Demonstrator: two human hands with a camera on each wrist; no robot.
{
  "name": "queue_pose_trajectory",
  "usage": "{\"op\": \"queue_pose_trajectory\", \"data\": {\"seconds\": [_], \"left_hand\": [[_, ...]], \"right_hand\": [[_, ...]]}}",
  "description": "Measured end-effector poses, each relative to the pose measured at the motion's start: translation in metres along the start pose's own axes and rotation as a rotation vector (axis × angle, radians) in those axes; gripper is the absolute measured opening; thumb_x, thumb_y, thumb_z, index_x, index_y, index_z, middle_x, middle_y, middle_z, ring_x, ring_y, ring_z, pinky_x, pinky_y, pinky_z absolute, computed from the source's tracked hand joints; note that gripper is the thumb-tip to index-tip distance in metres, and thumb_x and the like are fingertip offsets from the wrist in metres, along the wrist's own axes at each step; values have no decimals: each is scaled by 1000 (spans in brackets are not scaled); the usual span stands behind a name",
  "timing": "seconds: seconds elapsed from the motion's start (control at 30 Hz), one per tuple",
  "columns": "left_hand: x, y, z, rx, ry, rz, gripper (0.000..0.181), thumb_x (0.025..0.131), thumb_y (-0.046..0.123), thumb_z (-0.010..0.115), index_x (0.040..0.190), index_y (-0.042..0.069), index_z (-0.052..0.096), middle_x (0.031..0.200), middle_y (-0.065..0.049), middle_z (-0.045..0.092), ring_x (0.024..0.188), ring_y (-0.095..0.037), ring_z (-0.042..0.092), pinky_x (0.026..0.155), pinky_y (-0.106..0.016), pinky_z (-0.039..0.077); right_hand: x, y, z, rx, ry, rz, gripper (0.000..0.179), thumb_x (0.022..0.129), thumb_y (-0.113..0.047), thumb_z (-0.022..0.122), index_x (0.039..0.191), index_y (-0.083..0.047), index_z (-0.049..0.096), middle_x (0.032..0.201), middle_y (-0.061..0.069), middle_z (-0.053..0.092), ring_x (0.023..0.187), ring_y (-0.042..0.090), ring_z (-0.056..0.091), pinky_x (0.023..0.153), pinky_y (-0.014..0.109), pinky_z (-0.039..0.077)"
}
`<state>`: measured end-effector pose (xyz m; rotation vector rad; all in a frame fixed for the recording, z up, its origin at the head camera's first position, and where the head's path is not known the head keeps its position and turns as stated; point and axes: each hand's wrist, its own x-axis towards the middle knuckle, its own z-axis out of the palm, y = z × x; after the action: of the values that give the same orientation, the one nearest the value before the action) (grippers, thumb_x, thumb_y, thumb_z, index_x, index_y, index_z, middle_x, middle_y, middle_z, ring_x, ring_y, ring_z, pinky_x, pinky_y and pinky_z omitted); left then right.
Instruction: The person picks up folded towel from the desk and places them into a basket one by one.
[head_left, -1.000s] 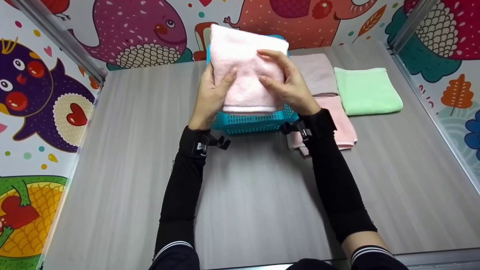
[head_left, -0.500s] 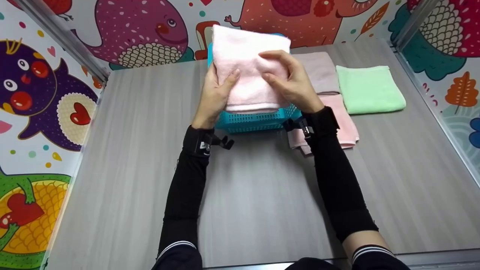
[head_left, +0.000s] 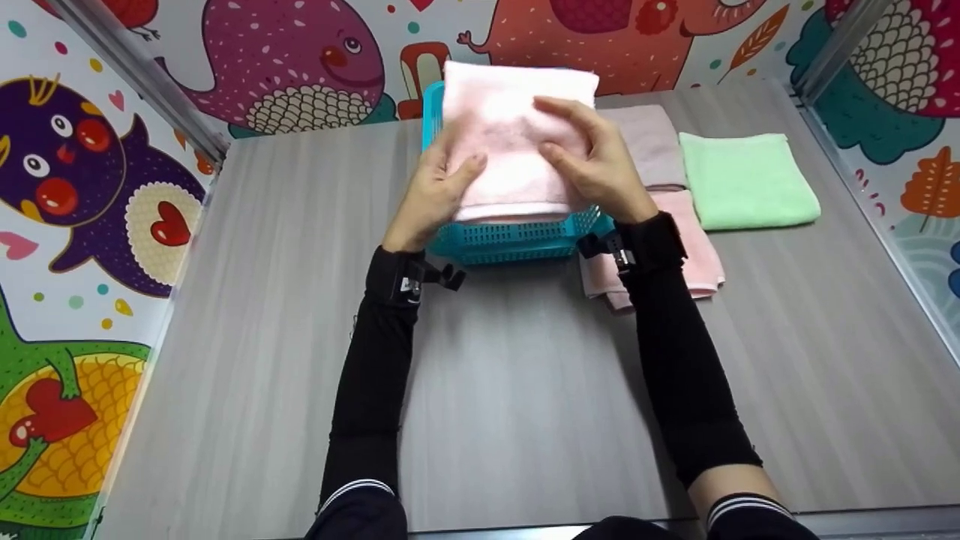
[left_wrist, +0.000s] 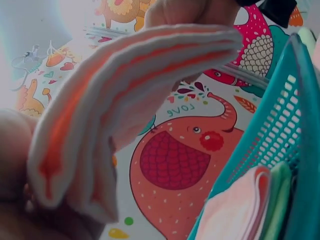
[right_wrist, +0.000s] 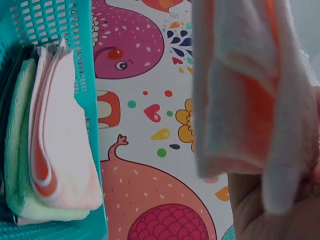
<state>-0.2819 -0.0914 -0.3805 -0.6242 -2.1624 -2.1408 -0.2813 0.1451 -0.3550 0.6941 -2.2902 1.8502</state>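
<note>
A folded pink towel (head_left: pixel 517 184) is held up in both hands, over the turquoise perforated basket (head_left: pixel 517 244). My left hand (head_left: pixel 436 187) grips its left edge, thumb on the upper face and fingers blurred. On the right side my right hand (head_left: pixel 606 165) holds it, thumb and index finger pressed on the upper face, with a crease between. The left wrist view shows the towel's stacked layers (left_wrist: pixel 105 75) end-on, bent in a curve. Inside the basket, a folded pink towel (right_wrist: pixel 70 135) stands against a green towel (right_wrist: pixel 20 155), with darker cloth behind.
Right of the basket lie three folded towels: a greyish-pink one (head_left: pixel 649 142), a pink one (head_left: pixel 697 251) partly under the right forearm, and a light green one (head_left: pixel 750 184). Cartoon-printed walls (head_left: pixel 300 67) border the wood-grain table (head_left: pixel 300 300).
The left hand's fingers have shifted on the towel's left side and are blurred now. The towel's far edge looks straighter. The right hand keeps its hold. The head view has shifted slightly.
</note>
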Motion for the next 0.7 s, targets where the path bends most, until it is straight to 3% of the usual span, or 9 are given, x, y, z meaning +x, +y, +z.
{"op": "queue_pose_trajectory", "data": {"seconds": [0.1, 0.17, 0.3, 0.37, 0.53, 0.63, 0.7], "left_hand": [[3, 1, -4, 108, -33, -54, 42, 104, 12, 59, 146, 15, 61, 154, -8, 46, 129, -21, 49, 94, -32, 53], [8, 4, -7, 147, -33, -87, 37, 104, 12, 61, 140, 18, 67, 151, -9, 47, 126, -22, 48, 88, -32, 53], [21, 13, -15, 202, -14, -134, 40, 101, 10, 64, 140, 19, 67, 152, -10, 44, 129, -20, 45, 95, -32, 51], [29, 19, -19, 245, -5, -144, 44, 100, 7, 64, 142, 19, 65, 149, -10, 46, 127, -21, 47, 97, -33, 51], [53, 21, -24, 389, 56, -101, 52, 94, 0, 59, 143, 18, 64, 144, -8, 52, 124, -15, 49, 103, -25, 45], [69, 13, -25, 462, 81, -71, 52, 94, 1, 56, 144, 14, 63, 141, -10, 55, 120, -12, 47, 103, -19, 38], [80, 5, -26, 513, 88, -93, 51, 96, 3, 54, 145, 14, 62, 141, -9, 56, 116, -11, 46, 100, -18, 36]], "right_hand": [[6, 10, -5, 27, 5, 18, 60, 94, 2, 66, 151, -6, 52, 159, 11, 48, 148, 22, 41, 123, 33, 33], [12, 18, -9, 58, -14, 25, 68, 91, 5, 65, 155, -6, 46, 163, 11, 42, 151, 21, 35, 125, 33, 29], [26, 23, -18, 55, -74, 63, 86, 83, 9, 63, 162, -9, 33, 171, 7, 27, 156, 19, 24, 128, 33, 22], [35, 20, -20, 7, -76, 69, 87, 85, 9, 64, 163, -11, 31, 172, 6, 25, 156, 18, 24, 128, 32, 23], [63, 14, -16, -140, 21, 36, 73, 92, 11, 61, 158, -13, 42, 166, 6, 39, 153, 14, 31, 122, 21, 28], [77, 19, -10, -210, 75, 33, 71, 92, 14, 58, 157, -12, 45, 163, 7, 43, 151, 12, 35, 114, 13, 33], [85, 25, -6, -243, 90, 59, 74, 92, 15, 56, 159, -12, 41, 164, 7, 41, 152, 12, 33, 114, 12, 31]]}}
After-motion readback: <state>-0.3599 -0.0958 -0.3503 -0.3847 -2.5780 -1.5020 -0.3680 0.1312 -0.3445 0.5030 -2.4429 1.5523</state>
